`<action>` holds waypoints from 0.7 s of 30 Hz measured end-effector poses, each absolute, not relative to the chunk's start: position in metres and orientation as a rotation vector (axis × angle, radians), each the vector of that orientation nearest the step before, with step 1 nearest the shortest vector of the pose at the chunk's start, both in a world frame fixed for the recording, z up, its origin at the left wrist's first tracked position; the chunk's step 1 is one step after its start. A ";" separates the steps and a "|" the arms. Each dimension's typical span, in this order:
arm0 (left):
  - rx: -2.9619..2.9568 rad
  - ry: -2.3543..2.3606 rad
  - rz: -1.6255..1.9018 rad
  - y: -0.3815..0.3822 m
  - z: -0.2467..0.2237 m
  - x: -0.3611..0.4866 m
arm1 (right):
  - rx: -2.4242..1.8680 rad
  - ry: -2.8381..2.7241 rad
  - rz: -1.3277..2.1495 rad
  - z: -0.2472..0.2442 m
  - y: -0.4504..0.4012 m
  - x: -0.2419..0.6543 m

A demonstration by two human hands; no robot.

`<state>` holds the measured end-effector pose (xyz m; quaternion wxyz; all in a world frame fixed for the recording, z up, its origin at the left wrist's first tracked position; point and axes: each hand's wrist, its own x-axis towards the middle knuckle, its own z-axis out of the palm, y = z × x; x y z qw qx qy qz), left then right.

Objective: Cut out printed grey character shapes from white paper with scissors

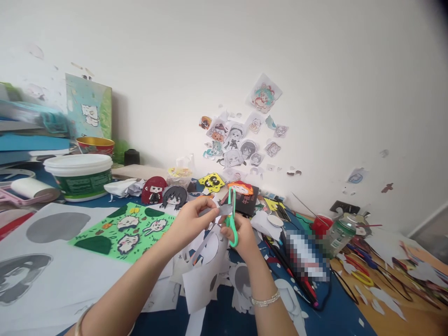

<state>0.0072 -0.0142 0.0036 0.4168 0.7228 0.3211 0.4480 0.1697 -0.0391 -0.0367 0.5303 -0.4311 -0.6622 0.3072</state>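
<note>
My right hand (241, 235) grips the handles of green scissors (231, 228), blades pointing up and away. Pinched between the fingers of my left hand (192, 219) is a piece of grey paper (226, 210), its edge at the scissor blades. Whether the blades are cutting it at this instant I cannot tell. Below both hands lie loose white paper scraps (198, 289) and a grey-printed cutout (242, 282). Left of my left hand rests a green sheet (147, 233) with drawn cartoon animals.
A white-lidded green tub (79, 184) stands at the left. Cartoon cutouts, including a red-haired figure (154, 190) and a yellow one (212, 182), lean at the back. Stickers (234, 135) cover part of the wall. A glass jar (341, 235) and a red cup (321, 226) stand right.
</note>
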 end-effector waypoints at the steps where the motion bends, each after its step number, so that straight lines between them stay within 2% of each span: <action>1: 1.819 0.814 1.126 -0.014 0.003 0.007 | -1.033 -1.578 0.731 -0.036 -0.039 0.170; 21: 1.646 0.801 1.177 -0.010 0.001 0.008 | -1.056 -1.614 0.846 -0.034 -0.041 0.164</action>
